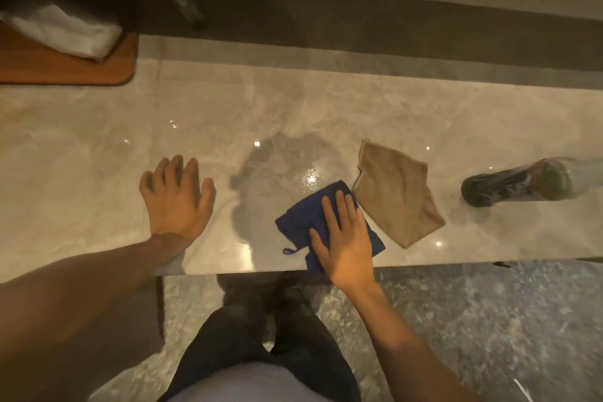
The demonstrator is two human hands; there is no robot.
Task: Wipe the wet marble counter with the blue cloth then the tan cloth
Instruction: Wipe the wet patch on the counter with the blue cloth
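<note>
The blue cloth (305, 217) lies flat on the marble counter (98, 147) near its front edge. My right hand (342, 235) presses palm-down on it, fingers spread, covering its right half. A dark wet patch (277, 163) spreads on the marble just beyond and left of the cloth. The tan cloth (396, 192) lies folded directly to the right of the blue one, touching its corner. My left hand (176, 192) rests flat on the bare counter to the left of the wet patch, holding nothing.
A clear bottle (522, 184) lies on its side at the counter's right end. A wooden board (65, 65) with a white cloth (65, 31) on it sits at the back left. A dark recess runs along the back. My legs stand below the front edge.
</note>
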